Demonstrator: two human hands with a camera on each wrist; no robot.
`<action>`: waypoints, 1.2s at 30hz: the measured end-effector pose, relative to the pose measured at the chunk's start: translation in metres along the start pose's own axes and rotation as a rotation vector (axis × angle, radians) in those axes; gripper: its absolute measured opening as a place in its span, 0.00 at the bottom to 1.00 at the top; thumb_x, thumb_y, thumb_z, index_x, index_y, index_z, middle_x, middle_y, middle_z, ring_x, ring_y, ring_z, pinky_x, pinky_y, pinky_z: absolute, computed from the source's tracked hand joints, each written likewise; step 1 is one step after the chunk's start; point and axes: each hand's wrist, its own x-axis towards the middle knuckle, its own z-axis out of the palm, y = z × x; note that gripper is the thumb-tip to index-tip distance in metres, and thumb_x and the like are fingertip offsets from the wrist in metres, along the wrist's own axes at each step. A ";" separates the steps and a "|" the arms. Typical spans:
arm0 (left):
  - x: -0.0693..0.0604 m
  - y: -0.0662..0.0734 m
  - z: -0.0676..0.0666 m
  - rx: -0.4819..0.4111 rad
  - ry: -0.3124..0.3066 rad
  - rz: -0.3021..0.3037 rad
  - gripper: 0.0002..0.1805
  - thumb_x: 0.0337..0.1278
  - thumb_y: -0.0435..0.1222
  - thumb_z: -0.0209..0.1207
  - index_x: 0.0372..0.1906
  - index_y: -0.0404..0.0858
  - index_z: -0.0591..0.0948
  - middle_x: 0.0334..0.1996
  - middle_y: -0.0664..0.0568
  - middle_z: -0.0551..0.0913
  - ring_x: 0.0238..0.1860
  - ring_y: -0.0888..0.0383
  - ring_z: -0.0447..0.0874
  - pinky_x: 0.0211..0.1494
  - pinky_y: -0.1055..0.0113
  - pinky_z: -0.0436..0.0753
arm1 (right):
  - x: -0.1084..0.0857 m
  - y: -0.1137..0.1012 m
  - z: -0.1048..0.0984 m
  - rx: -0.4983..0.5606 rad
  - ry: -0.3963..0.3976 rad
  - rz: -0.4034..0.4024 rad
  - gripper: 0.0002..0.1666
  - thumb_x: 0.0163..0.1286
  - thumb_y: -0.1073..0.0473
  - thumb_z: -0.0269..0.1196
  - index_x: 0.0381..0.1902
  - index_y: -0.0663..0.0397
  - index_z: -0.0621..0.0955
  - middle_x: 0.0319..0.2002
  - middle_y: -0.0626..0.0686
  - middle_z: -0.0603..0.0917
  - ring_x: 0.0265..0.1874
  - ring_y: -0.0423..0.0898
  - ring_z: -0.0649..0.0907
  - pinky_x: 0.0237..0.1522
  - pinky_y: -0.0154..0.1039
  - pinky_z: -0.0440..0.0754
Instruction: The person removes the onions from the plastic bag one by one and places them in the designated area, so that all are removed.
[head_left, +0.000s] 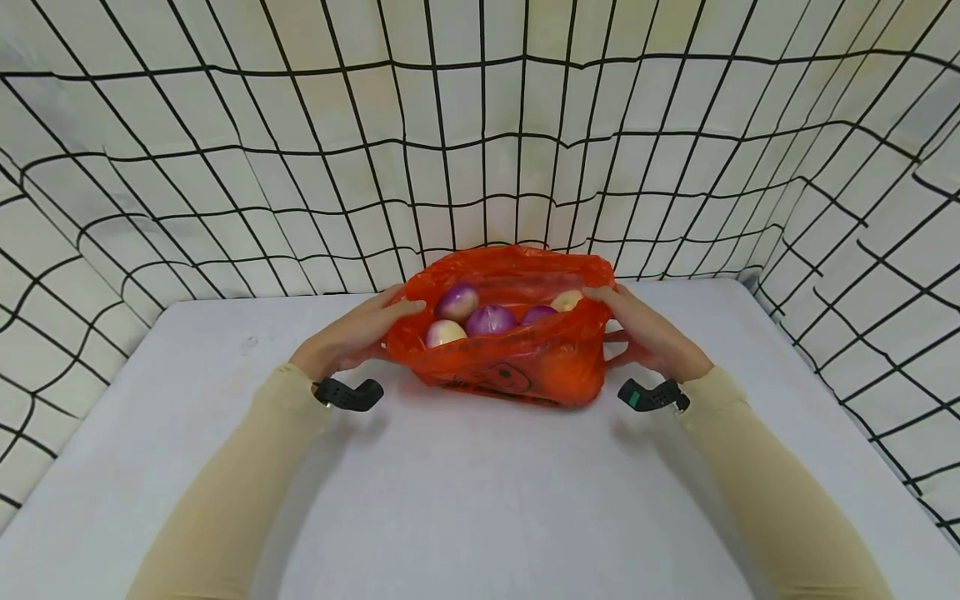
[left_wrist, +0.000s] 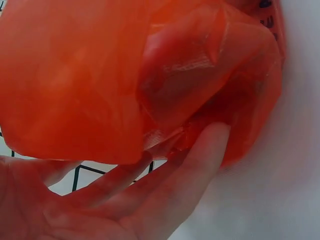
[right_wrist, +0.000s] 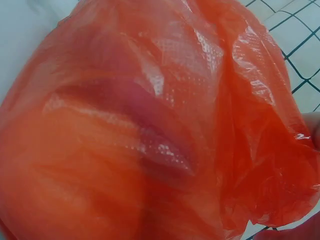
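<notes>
An opened red plastic bag [head_left: 517,375] lies on the white table, holding several purple and pale onions [head_left: 491,320]. My left hand [head_left: 352,333] grips its left side, thumb over the rim; in the left wrist view the fingers of this hand [left_wrist: 145,195] lie fairly straight against the red bag [left_wrist: 70,85]. At the right side, my right hand [head_left: 648,333] holds the rim with the thumb over it and other fingers outside. Red plastic [right_wrist: 150,110] fills most of the right wrist view, rounded shapes showing through; only a bit of the right hand [right_wrist: 312,130] shows at the edge.
Black grid netting [head_left: 480,133] over pale cloth stands behind the bag and along both sides. The white tabletop [head_left: 487,500] stretches in front of the bag, between the two sleeved forearms. Each wrist wears a black strap.
</notes>
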 end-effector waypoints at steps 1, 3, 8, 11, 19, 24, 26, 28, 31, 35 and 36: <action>0.000 0.001 0.000 -0.002 0.001 -0.003 0.39 0.77 0.51 0.51 0.84 0.54 0.49 0.78 0.42 0.62 0.73 0.37 0.69 0.60 0.48 0.87 | 0.000 0.000 0.000 0.003 -0.005 -0.001 0.51 0.76 0.32 0.52 0.84 0.31 0.40 0.80 0.58 0.55 0.76 0.72 0.60 0.58 0.70 0.82; -0.001 0.002 0.000 -0.010 0.000 -0.004 0.38 0.77 0.47 0.51 0.84 0.54 0.48 0.78 0.42 0.62 0.72 0.38 0.69 0.59 0.50 0.88 | 0.001 -0.001 0.000 0.014 -0.014 -0.005 0.48 0.77 0.37 0.52 0.84 0.31 0.40 0.79 0.58 0.56 0.75 0.72 0.62 0.58 0.69 0.83; -0.004 0.002 0.000 -0.030 0.000 -0.002 0.39 0.76 0.40 0.50 0.84 0.54 0.48 0.79 0.43 0.60 0.71 0.38 0.70 0.58 0.55 0.89 | 0.001 -0.001 0.002 0.069 -0.065 -0.035 0.47 0.76 0.48 0.49 0.84 0.33 0.39 0.80 0.59 0.54 0.74 0.71 0.63 0.63 0.71 0.79; -0.009 0.000 -0.002 -0.061 -0.007 0.012 0.40 0.75 0.38 0.50 0.84 0.54 0.47 0.80 0.43 0.58 0.72 0.38 0.68 0.59 0.55 0.88 | 0.001 0.000 0.003 0.095 -0.104 -0.062 0.48 0.75 0.52 0.49 0.84 0.33 0.39 0.81 0.59 0.53 0.75 0.70 0.63 0.66 0.73 0.75; -0.032 -0.014 -0.008 -0.159 0.016 -0.002 0.38 0.76 0.38 0.48 0.84 0.59 0.48 0.80 0.45 0.57 0.76 0.37 0.63 0.61 0.51 0.88 | 0.004 0.007 0.009 0.142 -0.204 -0.155 0.49 0.71 0.57 0.50 0.84 0.29 0.43 0.82 0.56 0.52 0.77 0.68 0.60 0.65 0.73 0.75; -0.045 -0.023 -0.010 -0.212 0.026 0.000 0.37 0.77 0.38 0.46 0.83 0.60 0.48 0.81 0.44 0.56 0.77 0.36 0.62 0.61 0.51 0.88 | 0.005 0.013 0.012 0.161 -0.238 -0.169 0.49 0.70 0.58 0.50 0.83 0.26 0.45 0.82 0.55 0.52 0.77 0.67 0.60 0.64 0.70 0.78; -0.050 -0.025 -0.010 -0.223 0.031 0.003 0.37 0.77 0.39 0.46 0.83 0.60 0.49 0.81 0.44 0.56 0.76 0.36 0.64 0.60 0.52 0.88 | 0.005 0.014 0.013 0.165 -0.254 -0.176 0.49 0.70 0.58 0.50 0.83 0.26 0.45 0.82 0.55 0.52 0.76 0.67 0.60 0.63 0.69 0.80; -0.055 -0.028 -0.009 -0.233 0.034 0.004 0.36 0.78 0.39 0.45 0.83 0.60 0.49 0.81 0.44 0.56 0.74 0.38 0.66 0.61 0.52 0.88 | 0.004 0.015 0.015 0.171 -0.265 -0.182 0.48 0.70 0.58 0.49 0.83 0.26 0.45 0.82 0.54 0.51 0.77 0.67 0.59 0.62 0.68 0.81; -0.062 -0.031 -0.008 -0.243 0.033 0.006 0.36 0.78 0.39 0.44 0.83 0.60 0.49 0.80 0.44 0.56 0.69 0.44 0.73 0.60 0.53 0.88 | 0.002 0.017 0.017 0.173 -0.281 -0.192 0.48 0.70 0.58 0.48 0.83 0.28 0.44 0.82 0.54 0.50 0.77 0.67 0.58 0.62 0.67 0.81; -0.071 -0.035 -0.007 -0.248 0.028 0.013 0.36 0.79 0.39 0.44 0.84 0.59 0.48 0.80 0.42 0.56 0.62 0.52 0.80 0.58 0.53 0.89 | -0.001 0.020 0.018 0.175 -0.298 -0.199 0.46 0.70 0.58 0.47 0.82 0.31 0.46 0.82 0.55 0.51 0.77 0.67 0.58 0.60 0.65 0.83; -0.073 -0.036 -0.006 -0.247 0.028 0.014 0.36 0.78 0.39 0.44 0.84 0.59 0.48 0.80 0.42 0.56 0.61 0.53 0.81 0.58 0.53 0.89 | -0.002 0.021 0.018 0.177 -0.304 -0.200 0.46 0.70 0.58 0.47 0.82 0.31 0.47 0.82 0.55 0.51 0.76 0.67 0.59 0.60 0.64 0.83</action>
